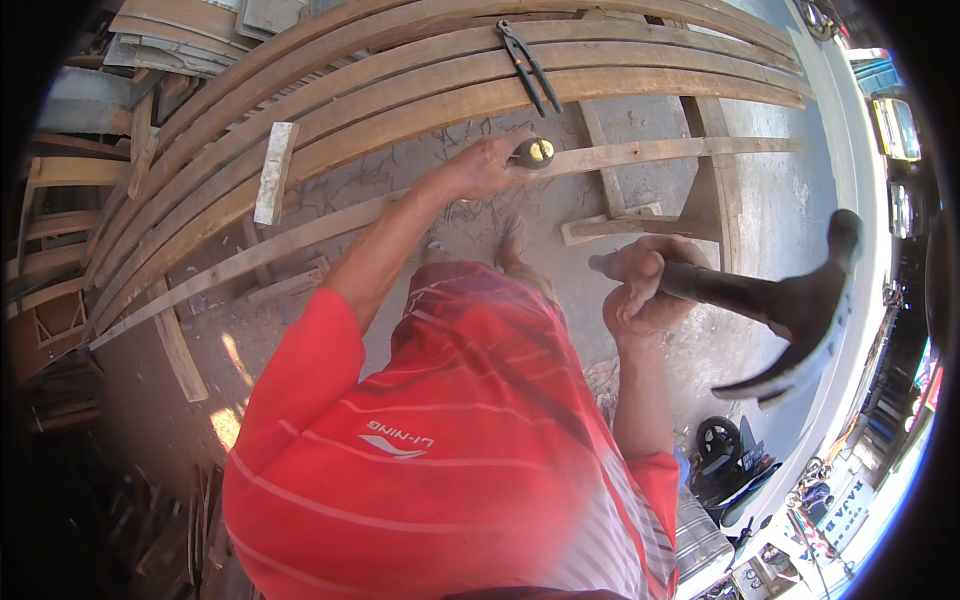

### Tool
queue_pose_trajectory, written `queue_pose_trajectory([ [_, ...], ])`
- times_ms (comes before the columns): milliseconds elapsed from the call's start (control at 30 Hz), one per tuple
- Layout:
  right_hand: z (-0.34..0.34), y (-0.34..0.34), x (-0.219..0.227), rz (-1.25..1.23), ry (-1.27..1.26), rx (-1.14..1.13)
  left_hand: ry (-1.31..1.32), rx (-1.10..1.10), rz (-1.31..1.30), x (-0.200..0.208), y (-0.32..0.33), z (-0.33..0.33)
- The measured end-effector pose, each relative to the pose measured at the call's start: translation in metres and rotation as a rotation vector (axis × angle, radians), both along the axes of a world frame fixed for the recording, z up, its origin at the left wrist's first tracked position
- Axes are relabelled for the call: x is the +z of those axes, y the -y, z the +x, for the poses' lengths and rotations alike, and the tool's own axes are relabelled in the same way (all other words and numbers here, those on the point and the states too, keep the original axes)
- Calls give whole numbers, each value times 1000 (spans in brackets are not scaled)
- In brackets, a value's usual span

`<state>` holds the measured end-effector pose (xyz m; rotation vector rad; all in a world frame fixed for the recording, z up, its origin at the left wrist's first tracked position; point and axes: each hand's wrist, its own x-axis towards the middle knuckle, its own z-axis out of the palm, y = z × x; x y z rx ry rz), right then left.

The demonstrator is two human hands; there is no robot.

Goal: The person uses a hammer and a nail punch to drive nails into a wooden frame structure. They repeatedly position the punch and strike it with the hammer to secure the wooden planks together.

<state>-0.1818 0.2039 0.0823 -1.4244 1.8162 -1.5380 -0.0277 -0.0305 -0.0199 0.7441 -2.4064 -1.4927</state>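
Note:
My left hand (487, 165) is closed around an upright hand tool (535, 153), seen end-on with a dark handle and a yellow top; its lower part is hidden. It stands over a narrow wooden strip (630, 154) running across the near side of the frame. Off to the right, my right hand (655, 285) grips a claw hammer (735, 292) by its dark handle. The hammer is raised close to the camera, its head pointing right and its claw curving toward me. Long-handled pincers (527, 68) lie across the wooden beams beyond my left hand.
Several long beams (430, 100) run side by side across supports (712, 190). A short pale wood block (275, 172) rests on them at left. Stacked boards (175, 35) stand far left. Bent scraps litter the floor (400, 155). A wheeled black object (722, 455) sits lower right.

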Motion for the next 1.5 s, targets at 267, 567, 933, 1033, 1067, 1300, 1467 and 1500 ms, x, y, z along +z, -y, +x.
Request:
queue_pose_trajectory([
  [267,36,5,27,568,-224,-65,-51,-43,27,-3,-11,0],
  [567,19,17,52,-528,-170,-166,-85,-50,-1,-23,-4,-4],
  [933,28,-14,-3,606,160,-288,-188,-86,3,16,11,-5],
  [1033,22,-20,-21,584,133,-328,-84,-192,-45,31,2,-22],
  [1067,22,-24,-32,602,165,-336,-52,-157,-20,28,1,-24],
  [1300,18,-37,-61,668,333,-345,-238,-26,115,2,12,-31],
  [1467,7,-38,-94,628,183,-336,-261,15,211,2,5,-30],
  [1500,5,-37,-99,623,146,-322,-292,30,256,0,5,-28],
])
